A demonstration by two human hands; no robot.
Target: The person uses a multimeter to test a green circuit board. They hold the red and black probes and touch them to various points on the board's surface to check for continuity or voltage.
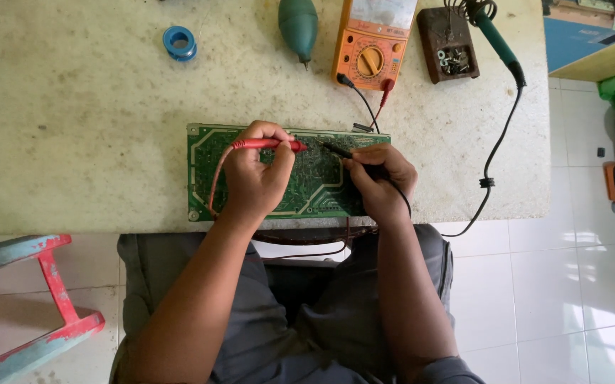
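A flat green circuit board (300,186), rectangular and covered in fine pale tracks, lies on a rough, speckled stone-like tabletop (72,114), close to its near edge. The left hand (254,178) rests on the board with its fingers curled tight around a slim red probe (268,144), held almost level and pointing right. The right hand (382,181) pinches a thin black probe (336,150) like a pen, its tip angled up and left toward the red one; the two tips sit near each other over the board's upper middle. Both wrists bend down, forearms reaching in from the lap.

Red and black leads run up to an orange meter (371,43) with a round dial. Beside it are a teal rubber bulb blower (298,27), a blue spool (179,41), a dark wooden block (448,44) holding small metal parts, and a green-handled soldering iron (496,35) with a black cord.
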